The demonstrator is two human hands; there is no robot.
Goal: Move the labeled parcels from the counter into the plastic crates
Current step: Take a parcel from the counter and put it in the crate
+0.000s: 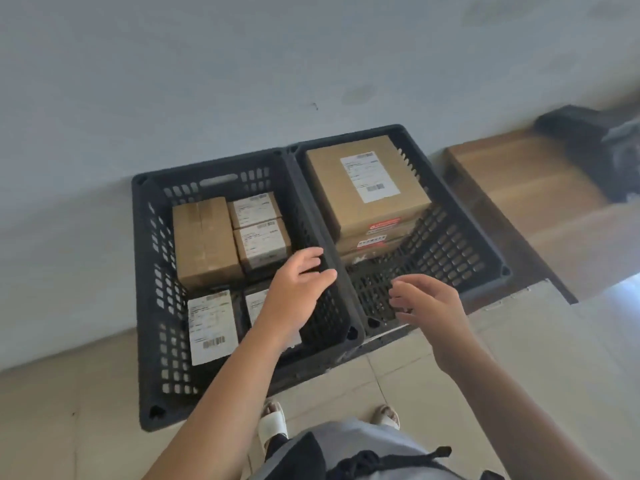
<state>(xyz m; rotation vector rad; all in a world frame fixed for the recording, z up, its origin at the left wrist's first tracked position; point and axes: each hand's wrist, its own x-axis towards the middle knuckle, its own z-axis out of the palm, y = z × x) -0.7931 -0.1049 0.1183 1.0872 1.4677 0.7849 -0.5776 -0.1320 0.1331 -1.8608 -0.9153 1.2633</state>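
Hovering over two black plastic crates on the tiled floor, both hands are carrying nothing: the left hand (298, 282) is spread, fingers loosely extended above the shared wall between the crates, and the right hand (427, 303) is half curled, fingers apart, above the near end of the right crate (485, 258). The step in hand appears to be the interval between a placement and the next fetch, since no parcel is being gripped. The left crate (149, 306) is holding several labeled parcels (261, 242) lying flat and close together, with a plain brown box (204, 242) touching them on the left; little bare floor is showing in it. The right crate is holding a stack of larger boxes (367, 183) at its far end, the top one label-up, and its near half is standing open. The counter is not appearing in the head view, so remaining parcels cannot be counted. The next move is calling for turning away, collecting a parcel, and lowering it into the open near half of the right crate. Crate rims are standing high, so a parcel is needing to clear the near wall before descending. A wall is closing the far side, and a cardboard sheet (526, 188), somewhat blurred, is lying to the right.
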